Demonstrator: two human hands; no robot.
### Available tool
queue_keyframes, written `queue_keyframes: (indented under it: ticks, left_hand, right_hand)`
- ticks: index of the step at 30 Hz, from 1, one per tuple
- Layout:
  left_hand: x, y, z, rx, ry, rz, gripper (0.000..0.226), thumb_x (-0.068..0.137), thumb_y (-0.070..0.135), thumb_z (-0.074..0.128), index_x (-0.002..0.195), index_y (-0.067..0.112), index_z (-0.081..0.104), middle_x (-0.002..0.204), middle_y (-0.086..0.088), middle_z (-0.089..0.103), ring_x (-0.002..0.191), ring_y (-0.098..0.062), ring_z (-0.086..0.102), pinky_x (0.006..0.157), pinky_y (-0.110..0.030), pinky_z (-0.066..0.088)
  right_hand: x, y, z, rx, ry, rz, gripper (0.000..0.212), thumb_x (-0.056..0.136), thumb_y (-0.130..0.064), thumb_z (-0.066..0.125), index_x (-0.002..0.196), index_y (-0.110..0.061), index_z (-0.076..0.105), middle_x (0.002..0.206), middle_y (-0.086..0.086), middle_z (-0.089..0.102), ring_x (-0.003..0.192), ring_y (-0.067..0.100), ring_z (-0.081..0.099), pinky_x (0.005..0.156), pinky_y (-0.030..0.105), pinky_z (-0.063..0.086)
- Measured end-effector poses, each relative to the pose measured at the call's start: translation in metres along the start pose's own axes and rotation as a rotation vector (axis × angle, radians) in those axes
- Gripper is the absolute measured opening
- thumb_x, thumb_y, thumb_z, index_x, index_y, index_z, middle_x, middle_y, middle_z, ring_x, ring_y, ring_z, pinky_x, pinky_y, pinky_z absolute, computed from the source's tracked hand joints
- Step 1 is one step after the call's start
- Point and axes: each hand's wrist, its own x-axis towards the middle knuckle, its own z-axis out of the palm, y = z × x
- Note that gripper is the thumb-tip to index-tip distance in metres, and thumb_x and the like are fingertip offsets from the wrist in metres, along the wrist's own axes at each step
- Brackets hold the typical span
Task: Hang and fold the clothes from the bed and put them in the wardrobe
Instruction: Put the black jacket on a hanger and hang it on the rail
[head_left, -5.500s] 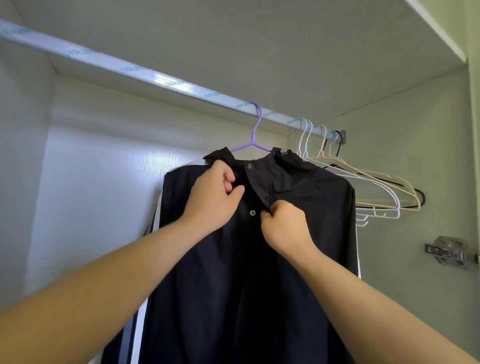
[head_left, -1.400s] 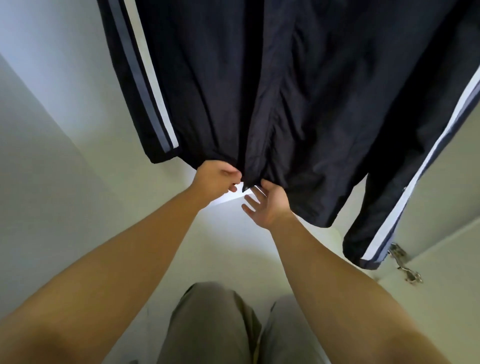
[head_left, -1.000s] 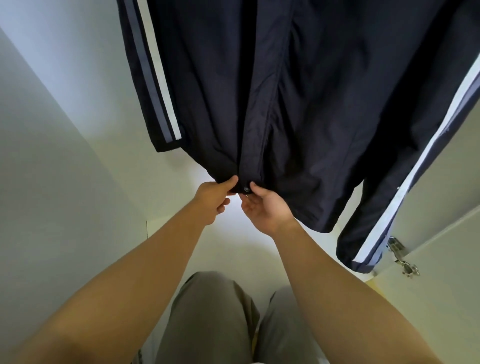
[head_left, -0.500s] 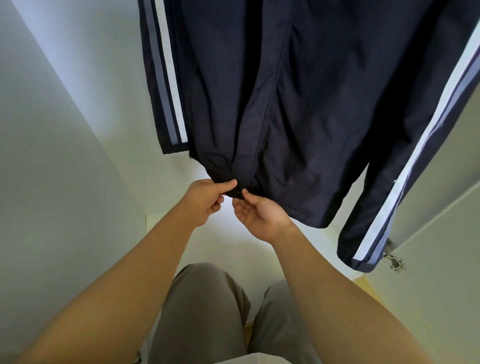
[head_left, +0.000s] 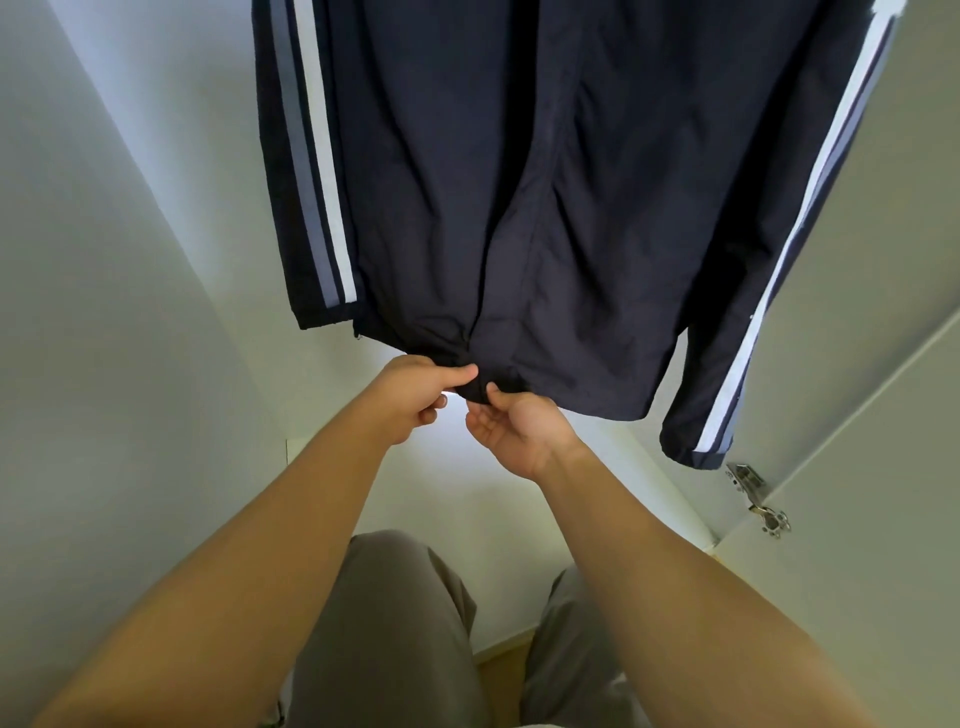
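**Fastening the jacket hem**

Head view: the dark jacket (head_left: 519, 182) hangs inside the wardrobe (head_left: 104, 364). The left hand (head_left: 415, 395) and right hand (head_left: 514, 431) each pinch its bottom front edge. The fabric looks light, soft and slippery; gripping at the hem seems best.

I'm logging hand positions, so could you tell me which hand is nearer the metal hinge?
Right. The right hand pinches the hem of the jacket, left of the hinge; the left hand pinches it further left.

Dark navy fabric jacket (head_left: 519, 171): sleeves carry grey and white lengthwise stripes. Plain white wardrobe walls (head_left: 119, 322). Grey-brown cloth trousers (head_left: 395, 639).
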Motion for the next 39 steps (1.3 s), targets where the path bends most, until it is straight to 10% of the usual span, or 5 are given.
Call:
queue_keyframes:
  ticks: [9, 17, 24, 39]
  left_hand:
    - [0.0, 0.009, 0.0, 0.133, 0.011, 0.016, 0.039, 0.087, 0.044, 0.076, 0.103, 0.01, 0.068, 0.11, -0.015, 0.07, 0.076, -0.018, 0.051, 0.063, -0.029, 0.045]
    - [0.008, 0.018, -0.004, 0.374, -0.011, 0.025, 0.035, 0.094, 0.045, 0.067, 0.104, 0.012, 0.067, 0.101, -0.004, 0.073, 0.076, -0.016, 0.058, 0.059, -0.027, 0.044]
    - [0.008, 0.08, -0.02, 0.711, -0.113, 0.076, 0.032, 0.096, 0.044, 0.064, 0.101, 0.013, 0.07, 0.094, 0.002, 0.076, 0.066, -0.01, 0.071, 0.059, -0.023, 0.047]
    - [-0.02, 0.31, -0.017, 0.592, 0.252, 0.816, 0.043, 0.093, 0.034, 0.07, 0.134, 0.024, 0.06, 0.135, 0.004, 0.059, 0.108, -0.018, 0.067, 0.101, -0.041, 0.053]
  right_hand:
    - [-0.01, -0.011, 0.006, -0.143, 0.104, -0.072, 0.029, 0.1, -0.005, 0.061, 0.128, 0.0, 0.057, 0.106, 0.018, 0.074, 0.081, 0.023, 0.076, 0.069, 0.035, 0.063]
    - [-0.022, -0.06, 0.013, -1.309, 0.206, 0.124, 0.058, 0.105, -0.055, 0.031, 0.134, -0.008, 0.049, 0.103, 0.008, 0.071, 0.078, 0.023, 0.07, 0.069, 0.034, 0.056]
    - [-0.027, -0.157, 0.063, -1.355, 0.37, -0.582, 0.034, 0.1, -0.04, 0.049, 0.079, -0.013, 0.054, 0.077, 0.005, 0.059, 0.071, 0.026, 0.058, 0.067, 0.028, 0.044]
    - [-0.129, -0.326, 0.165, -1.103, 0.593, -1.443, 0.031, 0.096, -0.02, 0.056, 0.125, -0.019, 0.047, 0.13, 0.009, 0.046, 0.112, 0.029, 0.051, 0.086, 0.039, 0.046]
